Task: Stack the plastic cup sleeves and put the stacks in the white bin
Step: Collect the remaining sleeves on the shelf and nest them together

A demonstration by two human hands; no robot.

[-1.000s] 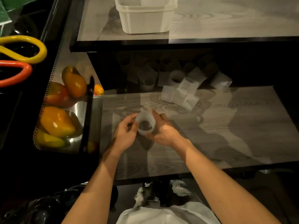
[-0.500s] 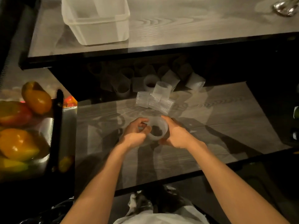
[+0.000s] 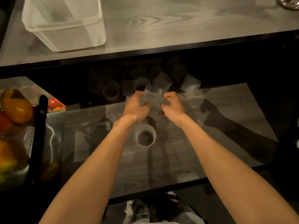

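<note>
- Head view, 6 o'clock: two bare forearms reach up from the bottom edge over the lower shelf (image 3: 226, 113), a grey wood-grain board.
- Near the centre, between the forearms, a loose sleeve (image 3: 144, 136) sits on that shelf, pale and ribbed, with its open mouth facing the camera. It lies just below the left wrist and neither hand holds it.
- Just past it toward 12 o'clock, the left hand (image 3: 135, 107) and the right hand (image 3: 174, 107) face each other. Each has its thumb and fingers curled onto the cluster of sleeves (image 3: 152, 96) between them. The picture is blurred there, so it is unclear how many sleeves each hand grips.
- Further toward 12 o'clock, a pile of sleeves (image 3: 111, 89) lies tumbled in the shadow under the upper shelf, some upright and some on their sides.
- At 9 o'clock, orange and red produce (image 3: 16, 105) fills a perforated metal tray (image 3: 32, 135) beside the lower shelf.
- At 11 o'clock, the white bin (image 3: 64, 25) stands on the upper shelf (image 3: 178, 21), well apart from the hands.
- At 1 o'clock, a shiny metal object (image 3: 289, 3) is cut off by the corner.
</note>
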